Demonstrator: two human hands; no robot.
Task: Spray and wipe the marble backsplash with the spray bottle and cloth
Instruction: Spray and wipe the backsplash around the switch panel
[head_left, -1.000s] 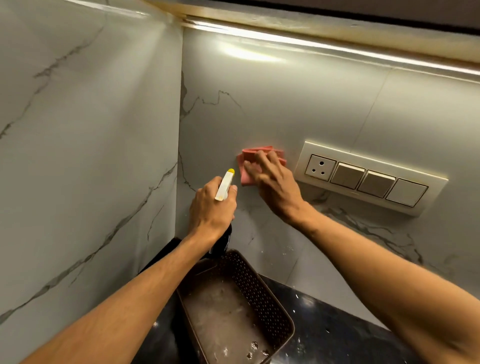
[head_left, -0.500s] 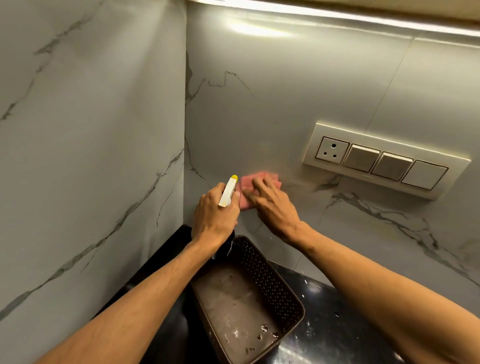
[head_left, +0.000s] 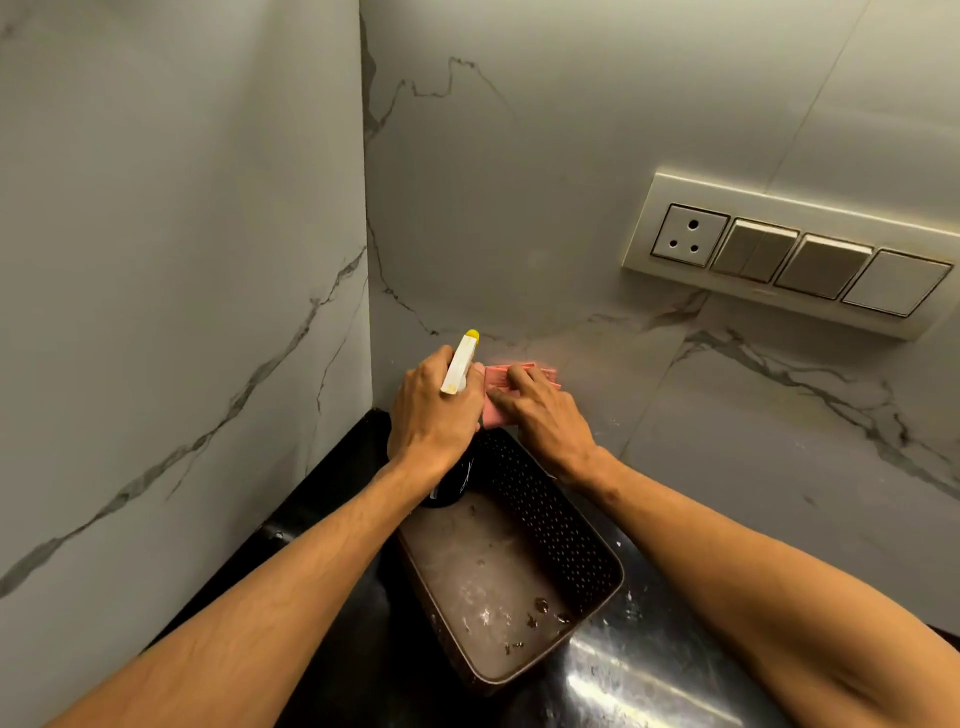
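Two bare arms reach in from the bottom. Under them is a shiny black counter. On the counter sits a brown plastic basket with little holes in its walls. Its floor looks dirty, with a few dark crumbs near the close end.

Just past the far end of the basket are the two hands, side by side and almost touching. The left hand has its fingers curled tight around the neck of a spray bottle. The bottle's white top with a yellow tip sticks up over the knuckles and points at the wall. Its dark body hangs below the hand, over the basket's far corner.

The right hand lies flat, with its fingers fairly straight. They press a pink cloth onto the marble backsplash, low down near the counter and close to the corner. The cloth is folded, and part of it is hidden behind the left hand.

The backsplash is grey-white with dark wiggly lines. Another marble wall meets it on the left. Higher up on the right is a cream switch plate with a three-hole socket and three switches.
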